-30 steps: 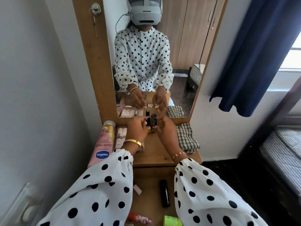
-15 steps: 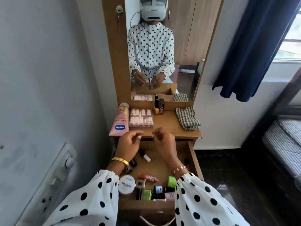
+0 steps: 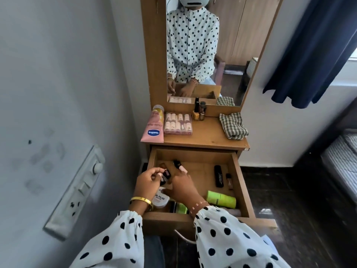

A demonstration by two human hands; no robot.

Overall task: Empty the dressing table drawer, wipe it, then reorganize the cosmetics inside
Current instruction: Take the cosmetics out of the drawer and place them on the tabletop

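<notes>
The wooden drawer (image 3: 238, 182) stands pulled out under the dressing table top (image 3: 208, 137). My left hand (image 3: 147, 182) is inside it at the left and pinches a small dark bottle (image 3: 166, 173). Beside it, my right hand (image 3: 182, 187) reaches down with its back toward me, so its fingertips are hidden. A dark bottle with a pale cap (image 3: 179, 166) lies just beyond them. The drawer also holds a white-lidded nail polish jar (image 3: 160, 199), a green tube (image 3: 221, 199), a black lipstick case (image 3: 218, 176) and a thin brown tube (image 3: 229, 181).
On the table top lie a pink Vaseline tube (image 3: 153, 126), a box of press-on nails (image 3: 178, 123), two nail polish bottles (image 3: 199, 113) by the mirror (image 3: 228, 55) and a checked cloth (image 3: 232, 125). A switchboard (image 3: 77, 190) is on the left wall and a bed (image 3: 343, 159) is at the right.
Both hands left the two bottles standing by the mirror and dropped from the table top into the drawer. The left hand now pinches a small dark bottle.
</notes>
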